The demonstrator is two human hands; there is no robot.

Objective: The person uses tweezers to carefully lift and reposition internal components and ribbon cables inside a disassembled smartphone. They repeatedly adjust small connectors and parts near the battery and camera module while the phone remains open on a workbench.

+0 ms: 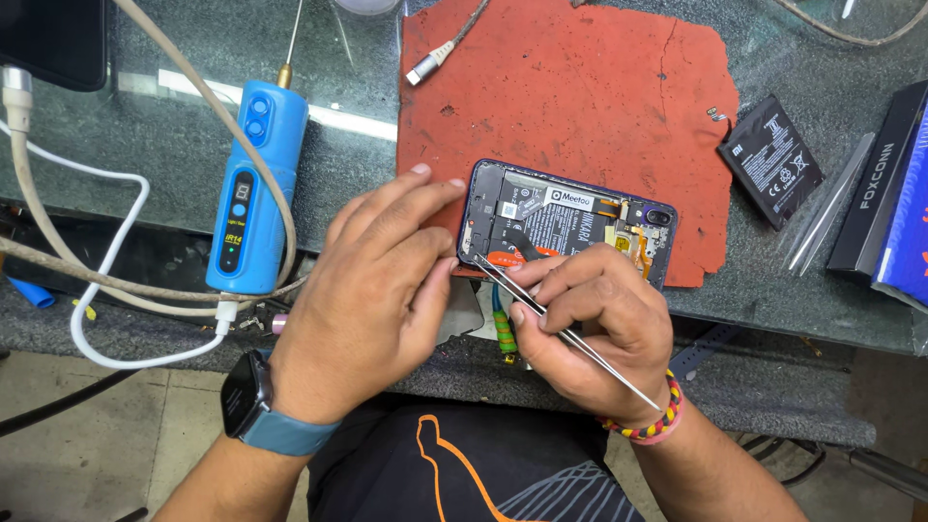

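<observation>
An opened smartphone (580,217) with its back cover off lies on a worn red mat (580,87), battery and circuit boards exposed. My left hand (372,290) grips the phone's left end, fingers curled over its edge. My right hand (604,324) holds thin metal tweezers (541,314). Their tips rest at the phone's lower left corner near an orange part.
A blue handheld electric tool (251,184) lies at the left among white and beige cables (106,261). A loose black battery (770,159) and dark boxes (884,193) sit at the right. A cable plug (425,68) rests on the mat's top left. The glass table's edge (773,324) runs near my lap.
</observation>
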